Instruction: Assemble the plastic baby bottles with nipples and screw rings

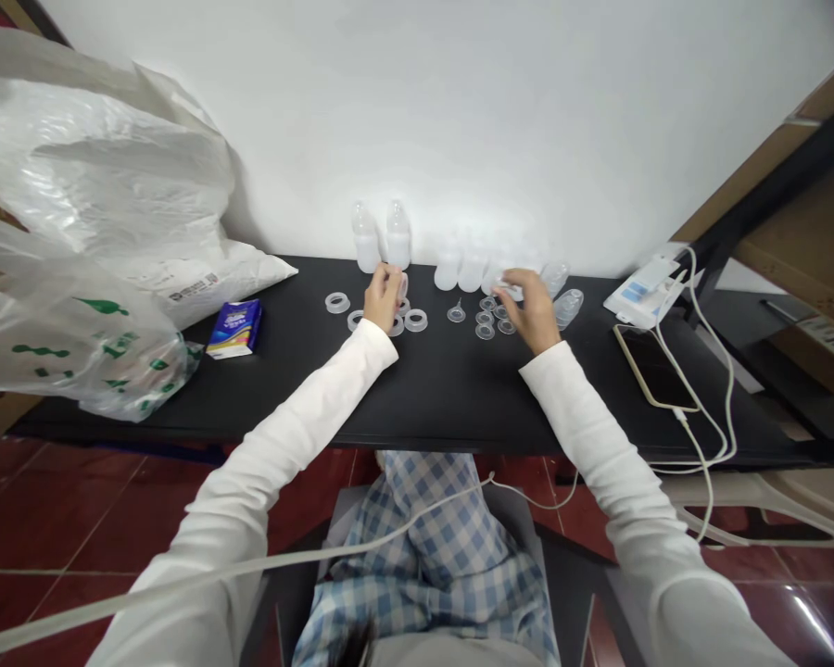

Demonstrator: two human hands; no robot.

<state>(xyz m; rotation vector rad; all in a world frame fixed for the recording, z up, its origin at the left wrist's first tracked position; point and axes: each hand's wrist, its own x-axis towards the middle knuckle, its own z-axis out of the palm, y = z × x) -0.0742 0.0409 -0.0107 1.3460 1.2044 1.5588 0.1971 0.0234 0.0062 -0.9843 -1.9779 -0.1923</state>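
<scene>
My left hand is closed round a clear plastic ring at the back of the black table, just in front of two capped clear bottles. Loose screw rings lie around it. My right hand reaches toward a row of open clear bottles, its fingers pinched on a small clear piece I cannot make out. Several small silicone teats lie just left of that hand. Clear caps sit to its right.
Large white plastic bags fill the table's left end, with a blue tissue pack beside them. A phone on a white cable and a white box lie at the right. A shelf stands at far right.
</scene>
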